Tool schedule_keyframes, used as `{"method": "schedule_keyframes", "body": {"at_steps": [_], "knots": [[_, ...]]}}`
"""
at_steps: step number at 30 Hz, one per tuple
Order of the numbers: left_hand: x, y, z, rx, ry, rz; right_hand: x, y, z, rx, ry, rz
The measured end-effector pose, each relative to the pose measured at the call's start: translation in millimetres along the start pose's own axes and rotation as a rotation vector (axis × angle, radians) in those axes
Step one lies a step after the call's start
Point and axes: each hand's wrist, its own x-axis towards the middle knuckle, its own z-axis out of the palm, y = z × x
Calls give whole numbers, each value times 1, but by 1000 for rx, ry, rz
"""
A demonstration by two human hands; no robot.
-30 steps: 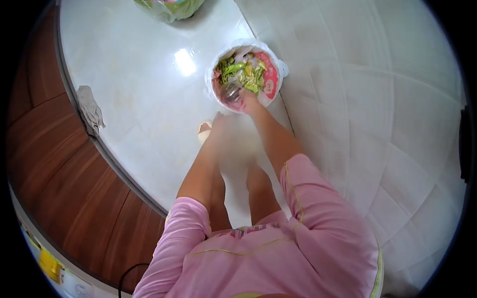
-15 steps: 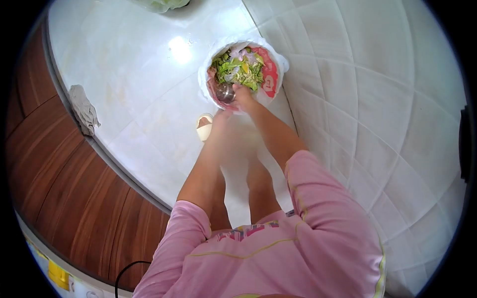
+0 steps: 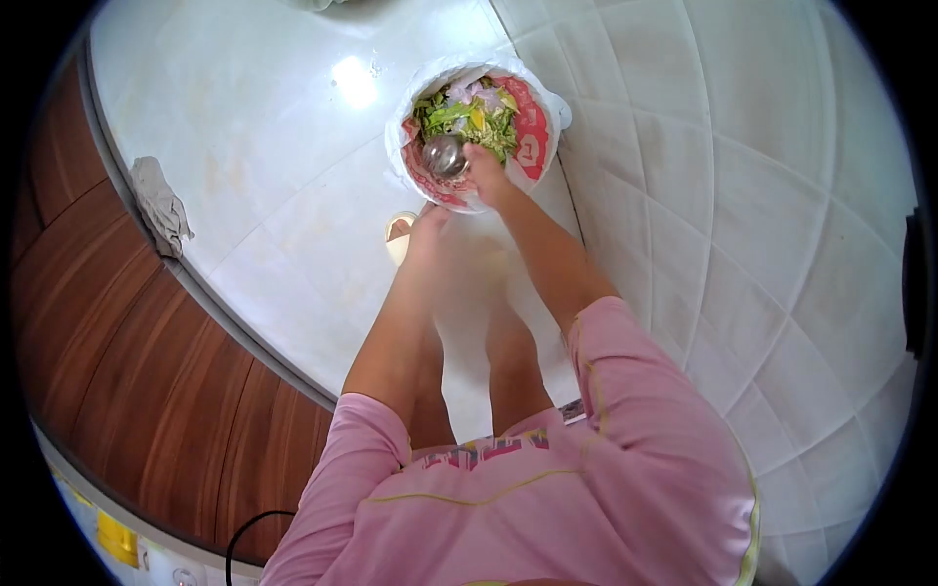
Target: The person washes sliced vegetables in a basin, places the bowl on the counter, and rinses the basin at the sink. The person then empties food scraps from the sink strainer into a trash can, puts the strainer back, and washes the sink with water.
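A round trash bin (image 3: 401, 132) with a white and red plastic liner stands on the floor in front of me. Leafy green scraps (image 3: 503, 132) and crumpled clear plastic fill its inside. My right hand (image 3: 486, 174) reaches over the near rim, closed on a small shiny metal bowl (image 3: 445, 156). The bowl is tilted inside the bin, at the near left of the scraps. At the bin's near edge, my left hand (image 3: 428, 225) has its fingers on the rim and liner; part of this hand is blurred.
White tiled floor (image 3: 283, 176) surrounds the bin, and a tiled wall (image 3: 703, 176) rises close on its right. A cream slipper (image 3: 398, 244) shows beside my left hand. A grey cloth (image 3: 161, 205) hangs at the edge of the brown wooden surface (image 3: 156, 371).
My right hand has moved slightly up with the bowl, which now shows more of its shiny surface. The view has shifted a little, and the green bundle at the top is mostly out of sight.
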Motion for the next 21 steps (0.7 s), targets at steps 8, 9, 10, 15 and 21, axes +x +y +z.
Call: {"method": "schedule_keyframes", "body": {"at_steps": [8,9,10,15,21], "knots": [[15,-14,-10,44,28,66,53,65,2,216,43,2],[14,-13,-7,22,2,52,56,67,6,71,38,37],[14,-8,-3,-1,-16,41,45,52,15,-75,28,71],[9,-11,-11,35,15,55,8,-45,-21,390,-64,4],[25,-31,-31,267,-93,249,22,48,8,-795,238,-473]]}}
